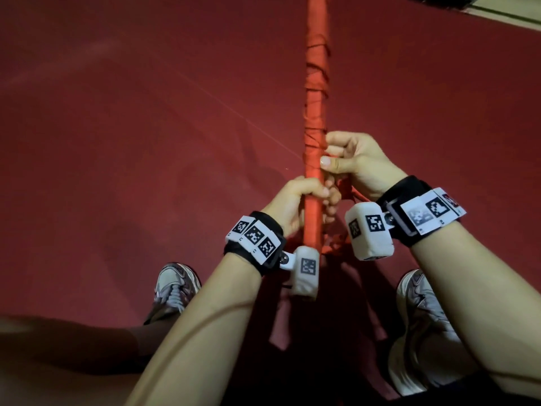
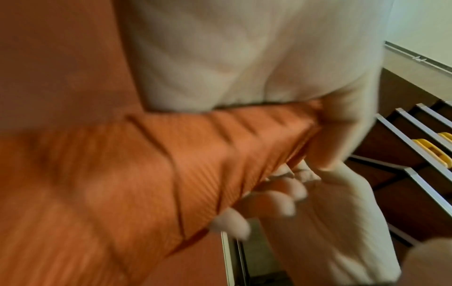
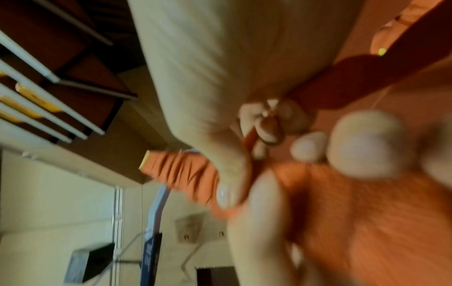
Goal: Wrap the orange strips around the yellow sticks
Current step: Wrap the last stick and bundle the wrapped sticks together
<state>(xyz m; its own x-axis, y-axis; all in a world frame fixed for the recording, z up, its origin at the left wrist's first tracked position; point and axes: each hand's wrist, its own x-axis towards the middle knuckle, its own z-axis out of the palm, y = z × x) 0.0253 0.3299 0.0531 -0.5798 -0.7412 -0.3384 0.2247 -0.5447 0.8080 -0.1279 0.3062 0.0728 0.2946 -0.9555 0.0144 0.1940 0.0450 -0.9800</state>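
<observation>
A long stick (image 1: pixel 315 92) runs away from me over the red floor, covered in wound orange strip (image 1: pixel 316 54). In the right wrist view its yellow end (image 3: pixel 144 160) peeks out of the wrap. My left hand (image 1: pixel 304 200) grips the stick from the left, fingers curled round it; the left wrist view shows those fingers (image 2: pixel 266 203) on the ribbed orange wrap (image 2: pixel 171 164). Just above, my right hand (image 1: pixel 345 159) pinches the strip against the stick's right side. The loose strip tail (image 1: pixel 342 238) hangs down below my right hand.
My two shoes (image 1: pixel 175 285) (image 1: pixel 415 294) stand on the red floor (image 1: pixel 117 142) on either side of the stick. Stair steps with metal edging (image 2: pixel 415 147) and yellow markers show in the wrist views. A pale ledge (image 1: pixel 503 13) crosses the far right corner.
</observation>
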